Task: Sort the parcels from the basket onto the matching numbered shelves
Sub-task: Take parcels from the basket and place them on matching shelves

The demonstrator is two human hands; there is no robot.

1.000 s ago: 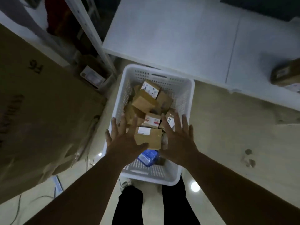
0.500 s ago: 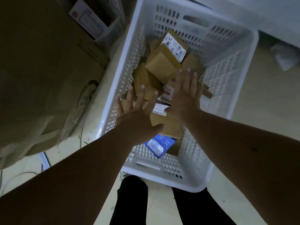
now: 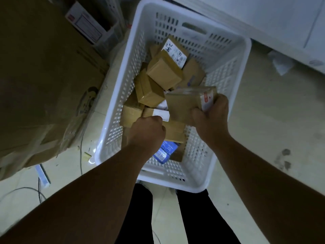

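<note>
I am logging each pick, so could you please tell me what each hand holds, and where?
The right hand grips a brown parcel by its right end. The left hand grips another box at its near edge.

We reach both bare forearms down over the basket's near edge, our left hand (image 3: pixel 146 132) curled in a fist around a small parcel, our right hand (image 3: pixel 212 115) gripping a brown box.

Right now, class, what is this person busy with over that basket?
A person bends over a white basket of cardboard parcels on the floor. The right hand grips a brown parcel lifted above the pile. The left hand curls around another labelled parcel lying in the basket. Nothing has reached a shelf yet.
</note>
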